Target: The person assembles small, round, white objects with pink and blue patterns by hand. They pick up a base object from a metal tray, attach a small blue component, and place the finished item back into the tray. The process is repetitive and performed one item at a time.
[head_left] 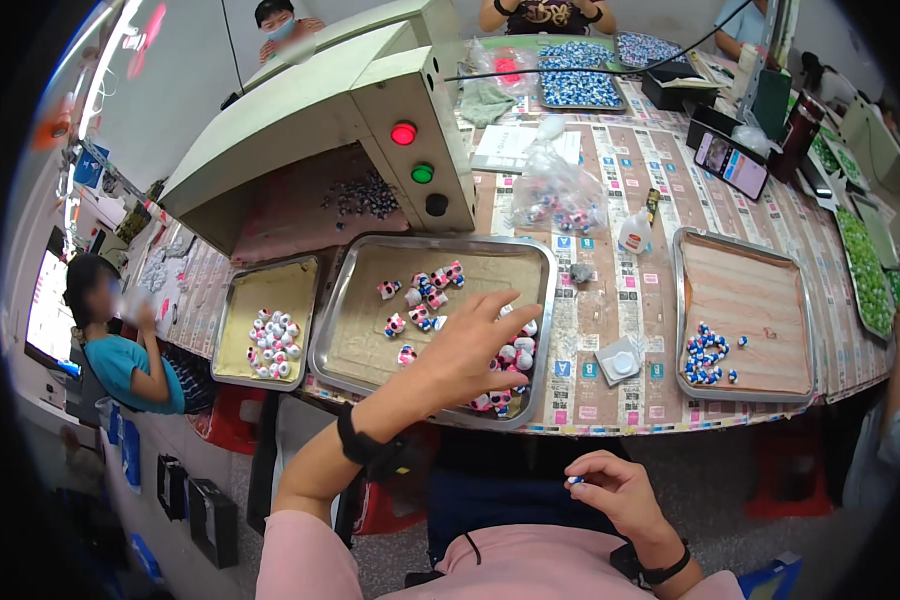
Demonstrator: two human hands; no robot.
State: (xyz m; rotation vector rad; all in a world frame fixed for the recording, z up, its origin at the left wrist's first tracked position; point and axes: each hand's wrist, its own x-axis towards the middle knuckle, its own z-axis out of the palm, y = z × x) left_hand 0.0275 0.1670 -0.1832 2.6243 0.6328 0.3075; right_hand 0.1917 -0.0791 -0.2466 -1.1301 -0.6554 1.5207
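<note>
My left hand (470,345) hovers over a large metal tray (365,285), palm down with fingers spread and nothing visible in its grasp. In that tray lie several small pink, white and blue figures (430,290), and a cluster of pink and white ones (518,352) sits partly hidden beneath the fingers. Near my lap, below the table edge, my right hand (620,490) pinches a small blue and white piece (575,480) between thumb and fingertips. Similar blue and white pieces (707,350) are gathered in the lower left of the right-hand tray (760,285).
Behind the large tray stands a cream machine (300,130) with small pieces inside. A smaller tray (232,335) holds white and pink pieces. A clear bag (560,195), a glue bottle (634,232), a white square dish (620,361) and a phone (732,163) are on the table. Other people sit around.
</note>
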